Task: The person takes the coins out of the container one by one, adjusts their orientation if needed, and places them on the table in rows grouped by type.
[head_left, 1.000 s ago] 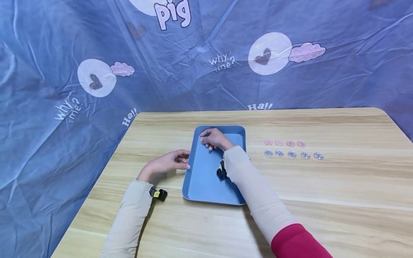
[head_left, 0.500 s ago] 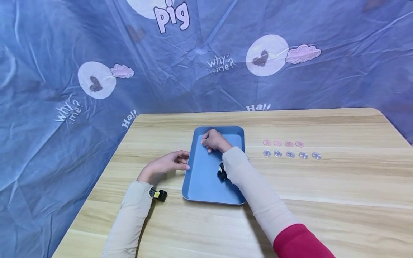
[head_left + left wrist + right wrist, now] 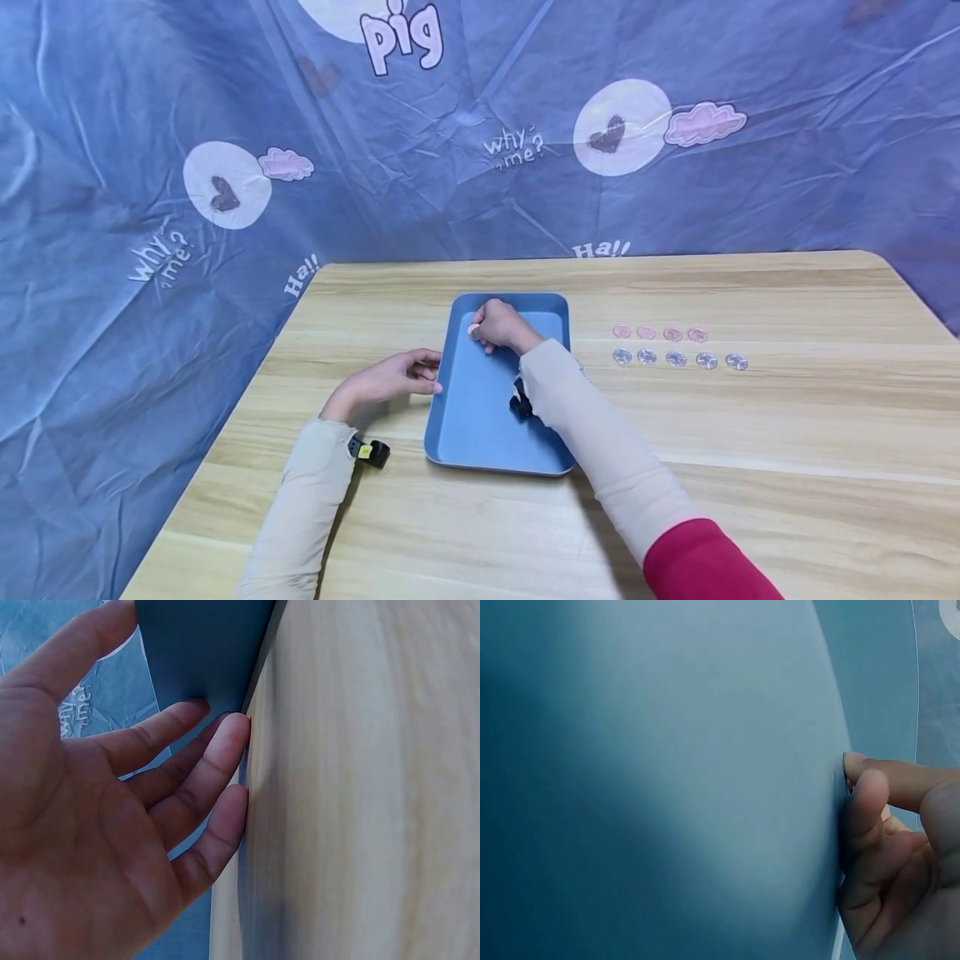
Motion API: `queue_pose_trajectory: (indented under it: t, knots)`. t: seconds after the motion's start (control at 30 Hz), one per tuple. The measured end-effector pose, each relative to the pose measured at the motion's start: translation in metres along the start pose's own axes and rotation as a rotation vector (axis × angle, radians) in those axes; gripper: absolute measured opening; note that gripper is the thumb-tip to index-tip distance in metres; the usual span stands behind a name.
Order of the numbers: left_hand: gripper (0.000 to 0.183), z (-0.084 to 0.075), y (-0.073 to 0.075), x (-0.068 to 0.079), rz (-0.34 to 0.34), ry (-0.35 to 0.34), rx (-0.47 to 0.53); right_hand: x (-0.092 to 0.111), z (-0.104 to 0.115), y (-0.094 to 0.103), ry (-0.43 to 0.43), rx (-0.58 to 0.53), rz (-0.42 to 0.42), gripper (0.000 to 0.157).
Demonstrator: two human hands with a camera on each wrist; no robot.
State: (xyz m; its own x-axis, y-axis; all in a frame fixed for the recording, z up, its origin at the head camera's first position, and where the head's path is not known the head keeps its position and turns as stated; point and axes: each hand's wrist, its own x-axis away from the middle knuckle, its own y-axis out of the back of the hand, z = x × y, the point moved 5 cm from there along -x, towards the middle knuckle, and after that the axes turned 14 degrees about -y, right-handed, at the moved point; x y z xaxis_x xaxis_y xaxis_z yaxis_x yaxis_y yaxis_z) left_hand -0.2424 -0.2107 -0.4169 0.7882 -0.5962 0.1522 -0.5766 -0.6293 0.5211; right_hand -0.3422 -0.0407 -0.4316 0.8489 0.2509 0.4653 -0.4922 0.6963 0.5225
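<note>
A blue rectangular tray (image 3: 487, 433) lies on the wooden table. Over its far left part, my right hand (image 3: 501, 323) pinches a small pinkish coin (image 3: 473, 331) between thumb and fingers, close to the tray's floor. In the right wrist view the right hand's fingertips (image 3: 870, 796) are down at the floor's edge, and the coin is mostly hidden by them. My left hand (image 3: 390, 377) stays at the tray's left side, fingers loosely extended. The left wrist view has the left hand (image 3: 97, 802) palm toward the camera, its fingertips at the tray's outer wall (image 3: 202, 652).
Right of the tray, a row of several pinkish coins (image 3: 646, 333) lies above a row of several silver coins (image 3: 676, 359). Behind the wooden table (image 3: 787, 433) hangs a printed blue cloth (image 3: 450, 192). A black wrist camera (image 3: 372, 453) sits at the left sleeve.
My right hand has shifted slightly right and nearer with the coin, down toward the tray's floor. The left hand keeps its place at the tray's side.
</note>
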Motion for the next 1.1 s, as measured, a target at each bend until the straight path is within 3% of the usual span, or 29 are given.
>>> queue_pose_trajectory:
  t: [0.27, 0.5, 0.8, 1.1]
  knots:
    - [0.067, -0.001, -0.001, 0.0, 0.005, -0.001, 0.001, 0.01, 0.004, 0.007, 0.049, 0.212, -0.134, 0.011]
    - [0.066, -0.003, -0.001, 0.0, 0.009, -0.008, -0.004, 0.012, 0.006, 0.009, 0.066, 0.28, -0.155, 0.009]
    - [0.068, -0.004, -0.002, 0.002, 0.0, 0.006, -0.01, 0.015, 0.006, 0.008, 0.095, 0.234, -0.097, 0.006]
    - [0.069, -0.002, 0.0, 0.001, -0.003, 0.009, -0.002, 0.015, 0.009, 0.012, 0.077, 0.021, 0.056, 0.01]
